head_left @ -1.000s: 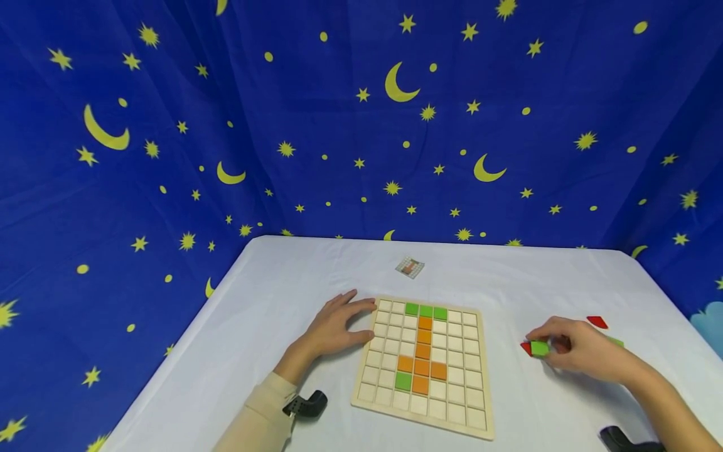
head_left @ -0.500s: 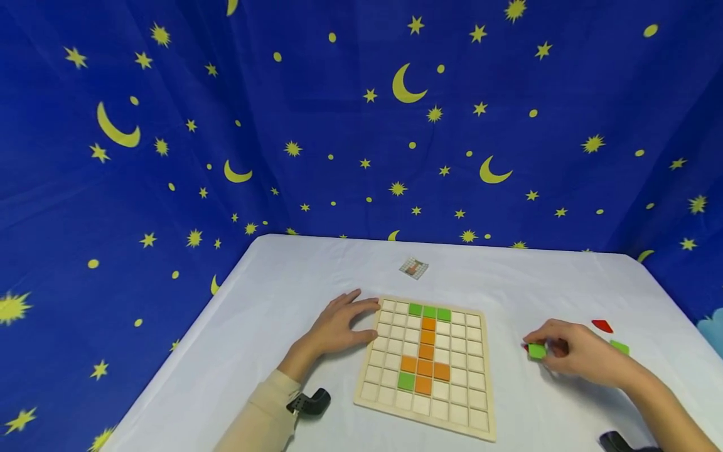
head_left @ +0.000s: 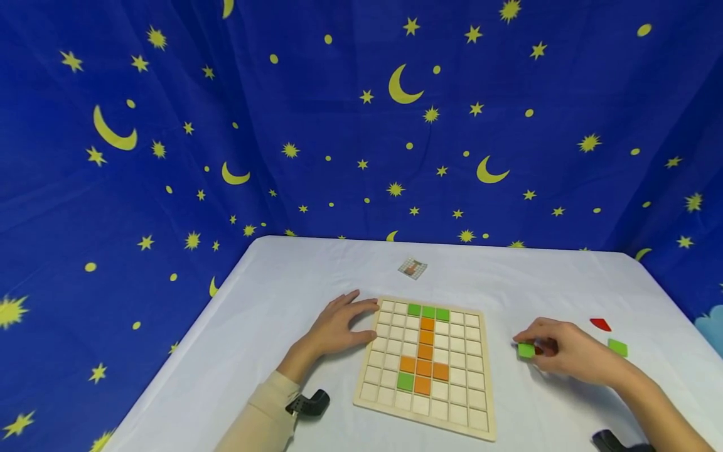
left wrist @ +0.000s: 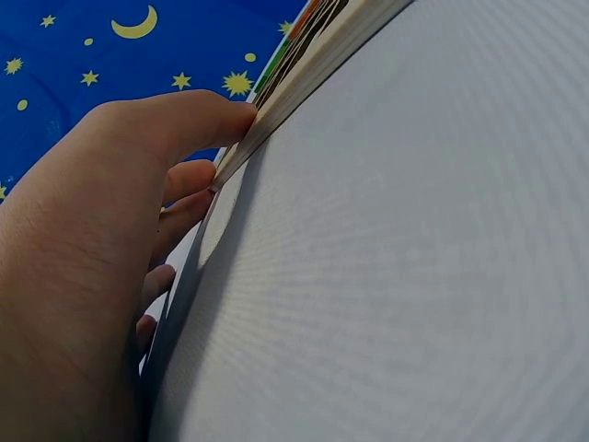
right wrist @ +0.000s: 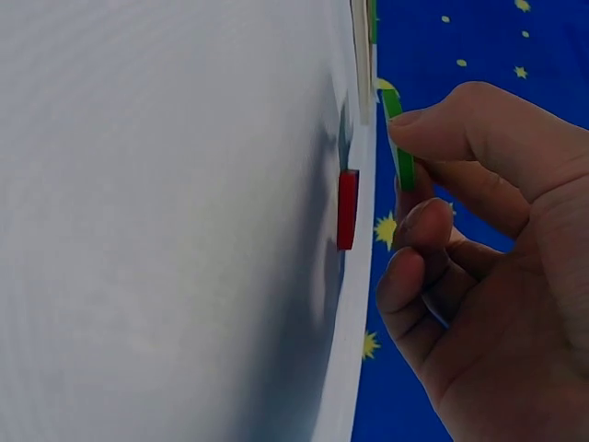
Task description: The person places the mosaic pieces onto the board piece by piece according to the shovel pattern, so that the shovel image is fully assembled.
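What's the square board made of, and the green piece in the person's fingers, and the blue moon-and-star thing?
The board looks like smooth, unpainted wood: it's pale beige and matte. The green piece could be painted wood or plastic; its even, bright colour doesn't tell which. The blue backdrop seems to be printed cloth, because it hangs in soft folds.

A deep-blue fabric curtain [head_left: 339,94] printed with yellow moons, stars and dots hangs behind and beside the white, cloth-covered surface [head_left: 305,267]. A pale-blue, rounded patch [head_left: 713,326] shows at far right.

Head view forward and down, wrist views close, all sharing board [head_left: 458,377]
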The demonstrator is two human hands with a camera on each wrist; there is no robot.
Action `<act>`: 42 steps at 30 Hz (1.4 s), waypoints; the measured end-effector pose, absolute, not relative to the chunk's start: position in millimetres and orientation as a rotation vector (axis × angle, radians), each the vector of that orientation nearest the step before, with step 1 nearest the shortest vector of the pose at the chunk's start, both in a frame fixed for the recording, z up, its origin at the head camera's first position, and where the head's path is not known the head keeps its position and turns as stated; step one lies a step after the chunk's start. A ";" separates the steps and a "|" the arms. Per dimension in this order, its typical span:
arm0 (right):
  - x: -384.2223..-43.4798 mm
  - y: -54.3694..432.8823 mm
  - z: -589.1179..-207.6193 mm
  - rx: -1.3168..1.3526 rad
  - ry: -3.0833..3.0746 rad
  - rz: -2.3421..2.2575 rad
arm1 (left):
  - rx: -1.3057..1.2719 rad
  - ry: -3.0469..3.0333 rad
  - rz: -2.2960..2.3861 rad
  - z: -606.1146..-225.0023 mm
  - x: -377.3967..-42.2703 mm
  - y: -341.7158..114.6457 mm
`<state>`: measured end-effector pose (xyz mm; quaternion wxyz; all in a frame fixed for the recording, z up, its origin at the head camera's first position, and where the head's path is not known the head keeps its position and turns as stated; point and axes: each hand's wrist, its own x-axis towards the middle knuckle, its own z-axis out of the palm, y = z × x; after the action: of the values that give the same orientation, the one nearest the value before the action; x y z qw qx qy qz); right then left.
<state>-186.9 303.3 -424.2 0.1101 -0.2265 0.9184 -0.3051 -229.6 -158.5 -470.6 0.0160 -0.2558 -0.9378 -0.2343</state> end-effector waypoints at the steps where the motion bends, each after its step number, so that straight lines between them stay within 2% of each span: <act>1: -187.2 301.9 -423.6 -0.673 2.698 -0.891 | -0.795 -2.915 -0.730 -470.7 -229.4 -158.7; 42: -198.0 228.1 -412.4 -0.914 2.665 -0.890 | -0.775 -2.937 -0.721 -470.0 -230.1 -159.4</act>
<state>-198.0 228.1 -412.4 0.0933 -0.3079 0.8981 -0.3000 -230.1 -159.4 -470.0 0.0098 -0.2483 -0.9407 -0.2309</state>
